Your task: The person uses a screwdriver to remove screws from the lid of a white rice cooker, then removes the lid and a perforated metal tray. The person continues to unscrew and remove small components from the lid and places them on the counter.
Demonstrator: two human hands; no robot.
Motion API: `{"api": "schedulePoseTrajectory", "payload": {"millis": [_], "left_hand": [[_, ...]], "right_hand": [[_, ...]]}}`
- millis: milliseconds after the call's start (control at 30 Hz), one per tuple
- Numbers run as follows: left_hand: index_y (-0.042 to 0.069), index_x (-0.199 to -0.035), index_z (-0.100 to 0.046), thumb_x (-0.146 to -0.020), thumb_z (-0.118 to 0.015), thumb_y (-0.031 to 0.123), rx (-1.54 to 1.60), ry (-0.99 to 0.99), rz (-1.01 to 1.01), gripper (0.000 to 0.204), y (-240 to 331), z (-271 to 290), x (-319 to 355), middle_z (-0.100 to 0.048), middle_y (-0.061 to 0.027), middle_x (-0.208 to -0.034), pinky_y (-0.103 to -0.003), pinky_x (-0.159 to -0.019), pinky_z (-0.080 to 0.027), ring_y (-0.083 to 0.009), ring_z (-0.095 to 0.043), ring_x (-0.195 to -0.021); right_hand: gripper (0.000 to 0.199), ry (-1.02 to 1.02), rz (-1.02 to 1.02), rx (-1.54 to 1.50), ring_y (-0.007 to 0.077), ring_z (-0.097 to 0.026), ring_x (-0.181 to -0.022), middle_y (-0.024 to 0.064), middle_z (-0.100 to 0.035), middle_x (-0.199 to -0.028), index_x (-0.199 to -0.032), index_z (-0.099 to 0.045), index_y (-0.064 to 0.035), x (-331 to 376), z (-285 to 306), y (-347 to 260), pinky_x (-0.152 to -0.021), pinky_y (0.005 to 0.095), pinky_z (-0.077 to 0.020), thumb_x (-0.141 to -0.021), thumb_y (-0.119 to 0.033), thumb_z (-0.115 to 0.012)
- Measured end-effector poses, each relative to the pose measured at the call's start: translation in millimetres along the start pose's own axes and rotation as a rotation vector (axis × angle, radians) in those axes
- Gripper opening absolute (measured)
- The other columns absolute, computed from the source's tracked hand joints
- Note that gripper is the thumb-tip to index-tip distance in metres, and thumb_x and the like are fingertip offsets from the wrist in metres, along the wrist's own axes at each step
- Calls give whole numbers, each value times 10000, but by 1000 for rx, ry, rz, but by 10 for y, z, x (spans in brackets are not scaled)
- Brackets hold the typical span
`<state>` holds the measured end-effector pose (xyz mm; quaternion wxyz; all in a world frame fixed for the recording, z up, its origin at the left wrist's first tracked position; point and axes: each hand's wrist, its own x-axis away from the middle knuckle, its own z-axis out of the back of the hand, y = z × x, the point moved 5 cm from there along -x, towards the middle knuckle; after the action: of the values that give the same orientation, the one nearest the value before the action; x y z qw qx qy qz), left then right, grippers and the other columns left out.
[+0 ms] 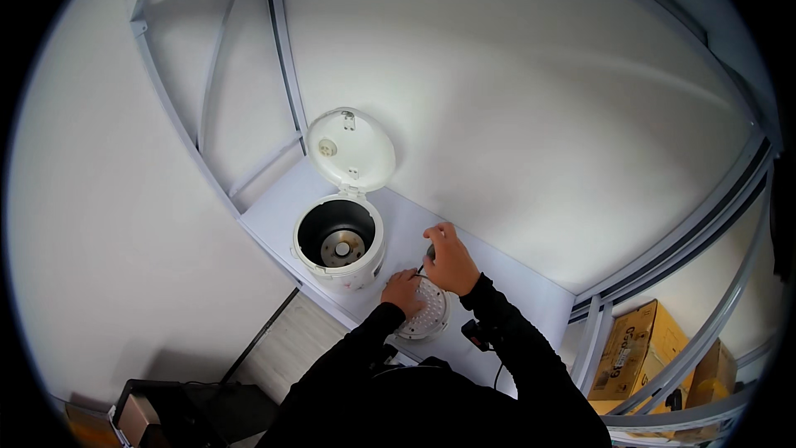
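a round disc (429,310) lay nearest to me on the pale table (535,286), just right of a white cooker (348,276). it was whitish and flat, with rows of small dots across its face and a smooth rim; being round, it had no long axis to line up with. my left hand (402,293) was the nearer one, palm down over its left side; i could not tell whether the fingers pinched the rim or only pressed. my right hand (453,264) was above the disc's far right edge, so from there the disc lay back toward my body and a little left. that hand was closed around the dark handle of a thin tool (430,252), which slanted down and left toward the disc's far edge, near my left fingers; whether its tip touched, i could not make out. beyond my left hand the cooker stood open, dark inside, with a stained metal plate (331,254) at the bottom and its lid (356,153) raised behind.
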<state>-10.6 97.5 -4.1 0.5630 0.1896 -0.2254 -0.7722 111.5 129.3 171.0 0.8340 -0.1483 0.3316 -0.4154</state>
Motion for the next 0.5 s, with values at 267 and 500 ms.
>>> {"api": "schedulePoseTrajectory", "payload": {"millis": [267, 500], "left_hand": [[43, -1319, -617, -718, -812, 332, -30, 28, -42, 694, -29, -75, -8, -499, -173, -1509, -473, -1185, -350, -396, -434, -1396], [48, -1331, -613, -732, -821, 309, -15, 18, -30, 686, -30, -34, 45, -490, -168, -1510, -470, -1189, -337, -384, -418, -1410]], "right_hand": [[398, -10, 13, 96, 438, -641, -927, 235, -574, -1126, -1239, -550, -44, -76, 6, 129, -798, 501, -531, -886, -143, -707], [386, -108, -134, 21, 416, -640, -942, 216, -627, -1072, -1229, -550, -45, -99, 2, -27, -818, 476, -520, -866, -73, -678]]}}
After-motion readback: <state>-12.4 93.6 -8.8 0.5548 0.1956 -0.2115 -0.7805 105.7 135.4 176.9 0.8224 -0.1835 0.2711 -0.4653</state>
